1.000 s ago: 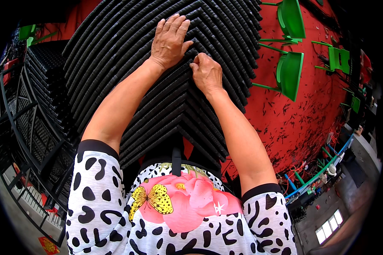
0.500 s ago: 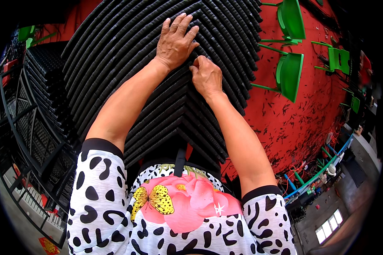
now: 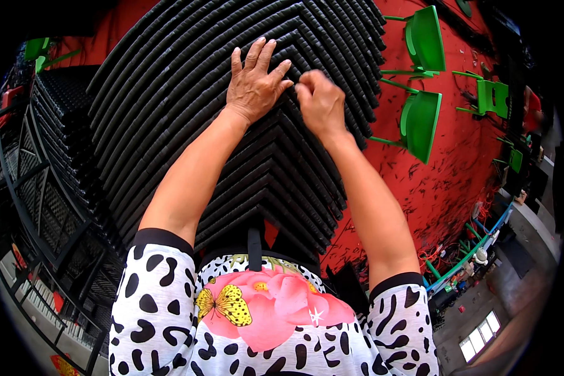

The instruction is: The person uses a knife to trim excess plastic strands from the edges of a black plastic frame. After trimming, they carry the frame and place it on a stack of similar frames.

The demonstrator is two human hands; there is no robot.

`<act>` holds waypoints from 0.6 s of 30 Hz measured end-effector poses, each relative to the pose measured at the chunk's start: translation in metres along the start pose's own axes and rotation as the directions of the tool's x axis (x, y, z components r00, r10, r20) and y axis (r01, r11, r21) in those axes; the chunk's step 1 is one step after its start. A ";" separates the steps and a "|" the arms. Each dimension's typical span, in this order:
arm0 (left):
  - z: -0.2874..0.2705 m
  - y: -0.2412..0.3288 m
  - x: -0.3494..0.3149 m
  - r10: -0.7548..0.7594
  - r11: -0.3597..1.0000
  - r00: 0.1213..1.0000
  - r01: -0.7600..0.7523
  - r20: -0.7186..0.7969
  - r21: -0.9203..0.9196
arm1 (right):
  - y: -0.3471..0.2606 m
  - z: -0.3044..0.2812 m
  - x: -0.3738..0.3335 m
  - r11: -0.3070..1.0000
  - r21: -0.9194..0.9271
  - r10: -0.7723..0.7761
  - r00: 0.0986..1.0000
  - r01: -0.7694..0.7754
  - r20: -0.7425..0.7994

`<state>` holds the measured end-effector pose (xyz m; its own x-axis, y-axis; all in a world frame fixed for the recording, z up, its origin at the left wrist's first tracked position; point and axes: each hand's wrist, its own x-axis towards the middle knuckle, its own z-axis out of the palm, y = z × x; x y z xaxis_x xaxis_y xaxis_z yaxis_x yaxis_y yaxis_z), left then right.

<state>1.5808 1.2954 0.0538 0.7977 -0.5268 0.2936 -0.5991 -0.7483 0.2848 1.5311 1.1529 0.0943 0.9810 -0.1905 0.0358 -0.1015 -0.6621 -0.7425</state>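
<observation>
Before me rises a stack of black frames (image 3: pixel 163 106), whose wrapped, ribbed edges meet at a corner in repeated V shapes. My left hand (image 3: pixel 254 91) lies on it just left of the corner line, fingers spread and pointing away from me. Just right of that corner, my right hand (image 3: pixel 323 105) is closed, its thumb and fingers drawn together and slightly blurred. Whatever is in its pinch, if anything, is too small or hidden to make out.
Several green chairs (image 3: pixel 421 122) stand on the red floor (image 3: pixel 388 207) to the right, where dark scraps are scattered. More black woven pieces (image 3: pixel 75 144) are piled at the left behind a dark metal frame (image 3: pixel 28 175). Hoses and tools (image 3: pixel 476 250) lie at the lower right.
My right hand has moved right, away from my left hand, still closed. My left hand has shifted slightly toward me, still spread on the stack. The view has tilted a little.
</observation>
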 end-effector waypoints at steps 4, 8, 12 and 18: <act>0.000 0.001 0.000 -0.011 1.000 1.000 0.010 -0.007 -0.023 | 0.001 -0.003 0.054 0.960 -0.277 0.068 0.989 -0.031 0.128; -0.002 0.003 -0.001 -0.011 0.999 1.000 0.011 0.009 -0.042 | 0.010 0.009 0.061 0.920 -0.389 0.093 0.991 -0.051 0.091; -0.002 0.000 0.001 0.004 0.998 1.000 -0.004 0.009 -0.056 | 0.002 0.006 0.064 0.913 -0.401 0.163 0.969 -0.077 0.187; -0.009 -0.020 0.053 0.122 0.990 0.983 -0.131 -0.138 -0.058 | 0.009 0.007 0.059 0.952 -0.303 0.082 0.992 -0.048 0.100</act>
<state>1.6347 1.2865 0.0722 0.7012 -0.5535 0.4493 -0.7014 -0.6483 0.2960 1.5892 1.1411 0.0849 0.9809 -0.1711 -0.0923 -0.1942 -0.8405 -0.5058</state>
